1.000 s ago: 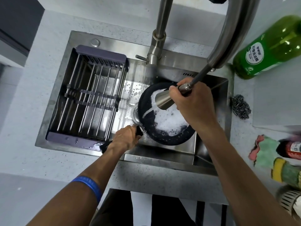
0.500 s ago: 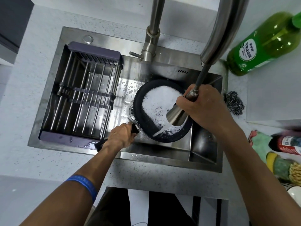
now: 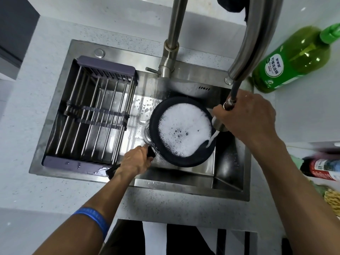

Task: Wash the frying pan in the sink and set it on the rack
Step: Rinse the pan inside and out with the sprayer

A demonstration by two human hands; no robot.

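A black frying pan (image 3: 156, 133) full of white foam sits tilted in the steel sink (image 3: 228, 170). My left hand (image 3: 137, 161) grips its black handle at the sink's front edge. My right hand (image 3: 246, 116) holds the pull-out faucet sprayer (image 3: 219, 124) at the pan's right rim, and a stream of water runs from it into the pan. The rack (image 3: 92, 115), with metal bars and purple ends, spans the left half of the sink and carries nothing.
The faucet column (image 3: 172, 43) rises behind the sink and its curved spout (image 3: 257, 34) arches overhead. A green detergent bottle (image 3: 294, 57) lies on the counter at the right. A red-labelled bottle (image 3: 323, 168) and cloths sit at the far right edge.
My right hand has carried the sprayer from over the pan's middle to its right rim. Foam now covers most of the pan's inside. My left hand stays on the handle.
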